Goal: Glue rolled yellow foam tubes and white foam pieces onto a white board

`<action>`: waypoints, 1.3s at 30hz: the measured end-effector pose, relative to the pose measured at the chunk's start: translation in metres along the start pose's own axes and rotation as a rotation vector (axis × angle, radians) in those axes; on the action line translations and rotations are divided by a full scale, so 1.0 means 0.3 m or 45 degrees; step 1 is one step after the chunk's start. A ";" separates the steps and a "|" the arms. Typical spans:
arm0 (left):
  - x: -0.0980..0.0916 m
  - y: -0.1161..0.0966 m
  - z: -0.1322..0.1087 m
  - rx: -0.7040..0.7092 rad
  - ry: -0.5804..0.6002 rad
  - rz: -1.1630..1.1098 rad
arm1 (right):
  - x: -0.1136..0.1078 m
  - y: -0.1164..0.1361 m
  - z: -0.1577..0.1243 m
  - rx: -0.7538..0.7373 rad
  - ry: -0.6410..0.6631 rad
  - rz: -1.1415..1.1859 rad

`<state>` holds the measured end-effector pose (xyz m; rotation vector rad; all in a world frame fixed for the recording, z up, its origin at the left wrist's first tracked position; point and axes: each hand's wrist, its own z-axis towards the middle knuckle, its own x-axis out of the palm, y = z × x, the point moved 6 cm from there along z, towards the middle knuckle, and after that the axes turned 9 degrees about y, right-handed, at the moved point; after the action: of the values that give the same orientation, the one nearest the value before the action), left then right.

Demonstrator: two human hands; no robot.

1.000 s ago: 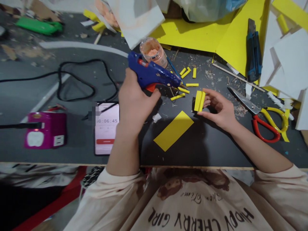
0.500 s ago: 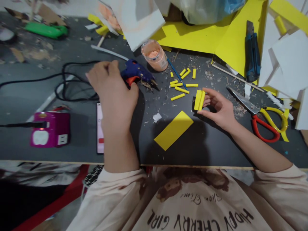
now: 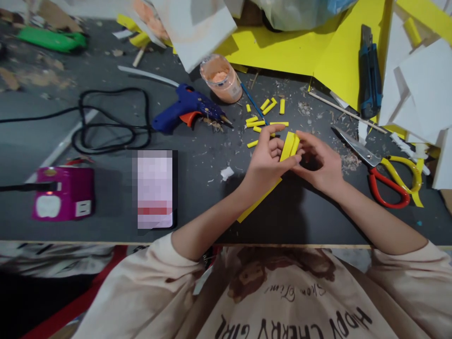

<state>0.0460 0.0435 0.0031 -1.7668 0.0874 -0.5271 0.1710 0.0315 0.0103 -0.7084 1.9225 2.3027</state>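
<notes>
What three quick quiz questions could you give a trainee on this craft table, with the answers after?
1. True or false: the glue gun is in the right hand.
2. What colours are the handle loops of the scissors?
A) both red
B) one red, one yellow
C) both blue
3. Fill in: the fingers of the left hand and the right hand meet at a folded ______ piece.

Key:
1. False; it lies on the table, apart from both hands.
2. B.
3. Yellow.
</notes>
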 end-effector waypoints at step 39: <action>-0.060 -0.010 -0.016 0.077 0.017 0.103 | 0.018 0.013 0.019 0.312 -0.030 0.531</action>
<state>0.0275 0.0459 0.0012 -1.6934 0.1503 -0.4781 0.1631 0.0348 0.0126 -0.2735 2.4787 2.1950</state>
